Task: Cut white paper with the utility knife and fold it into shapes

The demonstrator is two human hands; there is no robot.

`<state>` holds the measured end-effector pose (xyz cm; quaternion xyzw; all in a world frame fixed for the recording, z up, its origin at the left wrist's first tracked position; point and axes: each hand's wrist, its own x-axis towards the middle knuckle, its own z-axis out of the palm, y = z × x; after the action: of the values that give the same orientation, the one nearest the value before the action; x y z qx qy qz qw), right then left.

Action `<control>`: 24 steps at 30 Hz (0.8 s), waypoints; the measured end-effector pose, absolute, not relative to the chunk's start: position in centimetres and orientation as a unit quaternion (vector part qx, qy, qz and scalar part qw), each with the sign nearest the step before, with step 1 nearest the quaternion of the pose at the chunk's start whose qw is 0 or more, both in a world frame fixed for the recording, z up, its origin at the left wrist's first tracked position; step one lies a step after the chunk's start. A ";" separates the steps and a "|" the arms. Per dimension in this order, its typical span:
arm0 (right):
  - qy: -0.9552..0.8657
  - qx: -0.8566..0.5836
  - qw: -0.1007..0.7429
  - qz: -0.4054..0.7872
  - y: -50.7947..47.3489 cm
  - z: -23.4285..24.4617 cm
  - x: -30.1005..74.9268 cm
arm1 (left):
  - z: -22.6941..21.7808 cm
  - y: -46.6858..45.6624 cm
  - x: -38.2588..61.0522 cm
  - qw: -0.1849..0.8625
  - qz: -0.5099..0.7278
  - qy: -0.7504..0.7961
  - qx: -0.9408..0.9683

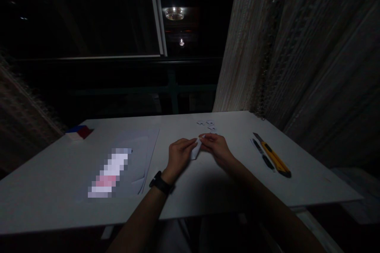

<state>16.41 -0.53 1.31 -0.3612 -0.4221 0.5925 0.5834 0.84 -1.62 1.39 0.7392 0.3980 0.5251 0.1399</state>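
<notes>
Between my two hands is a small piece of folded white paper (196, 151), held just above the white table (190, 189). My left hand (179, 153), with a black watch (161, 182) on its wrist, pinches the paper's left side. From the right, my right hand (217, 147) pinches its upper end, fingertips close to those of the left. Part of the paper is hidden behind the fingers. Just beyond my hands lie several small white paper pieces (210, 123) with dark marks.
White sheets (139, 154) lie left of my hands, partly under a pixelated patch. A blue, red and white block (78, 132) sits at the far left. On the right are a yellow utility knife (273, 156) and a black pen-like tool (263, 155). Curtains (237, 47) hang behind.
</notes>
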 end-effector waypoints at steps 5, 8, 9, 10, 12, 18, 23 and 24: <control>-0.411 -0.357 0.585 0.601 -0.6 1.4 16.4 | 1.3 -1.6 0.8 0.127 0.537 0.378 0.744; -0.400 -0.362 0.592 0.599 -0.6 1.5 16.4 | 1.3 -1.5 0.7 0.118 0.540 0.373 0.745; -0.398 -0.362 0.593 0.599 -0.6 1.5 16.4 | 1.2 -1.5 0.7 0.115 0.537 0.373 0.748; -0.397 -0.363 0.593 0.599 -0.6 1.4 16.4 | 1.2 -1.5 0.7 0.111 0.533 0.372 0.752; -0.396 -0.366 0.594 0.598 -0.5 1.4 16.4 | 1.2 -1.5 0.7 0.103 0.523 0.370 0.761; -0.390 -0.373 0.595 0.595 -0.4 1.2 16.4 | 1.2 -1.6 0.5 0.095 0.494 0.379 0.777; -0.394 -0.365 0.591 0.602 -0.6 1.4 16.4 | 1.2 -1.6 0.5 0.096 0.495 0.380 0.776; -0.392 -0.364 0.592 0.602 -0.6 1.4 16.4 | 1.2 -1.6 0.5 0.095 0.495 0.381 0.775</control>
<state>16.40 -0.60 1.43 -0.3644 -0.3918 0.6023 0.5924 0.50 -1.58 1.19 0.7748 0.3809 0.4955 0.0952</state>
